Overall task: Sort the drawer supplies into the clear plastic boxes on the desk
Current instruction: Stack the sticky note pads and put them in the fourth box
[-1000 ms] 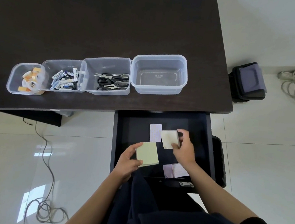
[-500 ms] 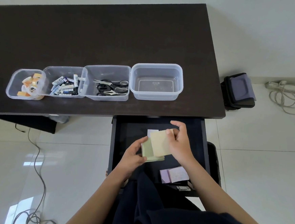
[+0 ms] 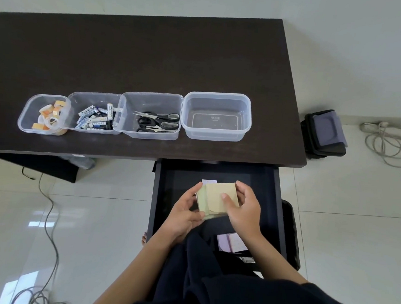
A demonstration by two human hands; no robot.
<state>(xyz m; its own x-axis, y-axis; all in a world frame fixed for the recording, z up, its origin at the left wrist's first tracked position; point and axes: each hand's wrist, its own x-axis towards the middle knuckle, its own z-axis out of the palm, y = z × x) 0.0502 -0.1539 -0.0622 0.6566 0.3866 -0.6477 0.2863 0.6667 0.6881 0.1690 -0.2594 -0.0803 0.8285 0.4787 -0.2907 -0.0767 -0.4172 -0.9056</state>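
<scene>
Hands: our left hand and right hand pinch 2 misaligned note pads over the drawer.
Risk: top pad could slide off before the empty box.

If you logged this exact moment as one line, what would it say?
hands: both hold sticky-note pads over drawer | left hand | right hand | rightmost box: empty

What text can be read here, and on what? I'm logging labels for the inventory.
None legible.
Batteries: printed brand labels, too small and blurred.
Empty clear box: embossed mark on its floor, unreadable.
Sticky note pads in both hands: blank.
Lilac notes in the drawer: no readable writing.
</scene>
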